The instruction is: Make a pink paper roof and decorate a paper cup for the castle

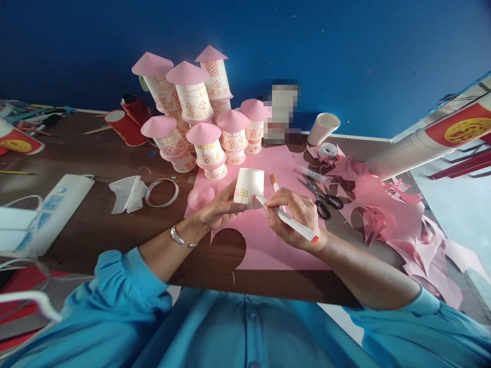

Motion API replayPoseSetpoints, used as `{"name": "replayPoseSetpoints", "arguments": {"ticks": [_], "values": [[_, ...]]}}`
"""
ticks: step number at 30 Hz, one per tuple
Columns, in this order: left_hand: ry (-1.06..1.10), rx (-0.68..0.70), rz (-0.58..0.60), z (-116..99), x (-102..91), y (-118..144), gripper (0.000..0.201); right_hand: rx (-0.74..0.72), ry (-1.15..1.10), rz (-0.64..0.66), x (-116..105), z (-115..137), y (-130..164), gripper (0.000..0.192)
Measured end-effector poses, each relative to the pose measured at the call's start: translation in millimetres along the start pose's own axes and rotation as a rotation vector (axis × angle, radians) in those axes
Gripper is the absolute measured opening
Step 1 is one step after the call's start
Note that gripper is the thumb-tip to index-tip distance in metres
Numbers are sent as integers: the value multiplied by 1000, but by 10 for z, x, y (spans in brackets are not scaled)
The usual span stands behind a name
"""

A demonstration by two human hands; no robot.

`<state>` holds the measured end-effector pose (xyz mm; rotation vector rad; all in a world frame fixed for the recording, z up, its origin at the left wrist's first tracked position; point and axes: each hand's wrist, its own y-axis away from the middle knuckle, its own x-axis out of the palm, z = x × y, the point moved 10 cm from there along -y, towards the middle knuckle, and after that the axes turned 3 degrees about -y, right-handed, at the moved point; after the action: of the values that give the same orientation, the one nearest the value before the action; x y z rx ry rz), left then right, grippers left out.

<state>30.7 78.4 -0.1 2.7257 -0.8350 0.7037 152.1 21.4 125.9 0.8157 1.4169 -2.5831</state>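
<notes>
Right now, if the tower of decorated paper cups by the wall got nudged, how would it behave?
The cup tower probably tips easily: cups are stacked several high, some leaning, on narrow bases. It looks light, thin paper with pink paper cone roofs, so a small push would likely scatter it rather than slide it whole.

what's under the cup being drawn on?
The cup, upside down in the left hand, stands on the pink sheet, which lies on the table. Its mouth faces down, so nothing inside it can be seen.

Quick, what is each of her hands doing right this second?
Left hand: closed around the white paper cup, steadying it.
Right hand: closed on a marker, tip at the cup.
</notes>
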Motion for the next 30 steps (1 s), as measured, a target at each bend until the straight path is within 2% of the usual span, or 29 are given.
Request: {"name": "replayPoseSetpoints", "arguments": {"ticks": [11,17,30], "values": [[-8,11,-11,-1,-2,-9,53,8,56,-4,-28,1,-15,21],[-2,41,7,-56,42,-20,66,7,41,-14,-21,13,-12,20],[22,54,-4,-84,56,-22,73,-9,-1,-4,13,15,21,22]]}}
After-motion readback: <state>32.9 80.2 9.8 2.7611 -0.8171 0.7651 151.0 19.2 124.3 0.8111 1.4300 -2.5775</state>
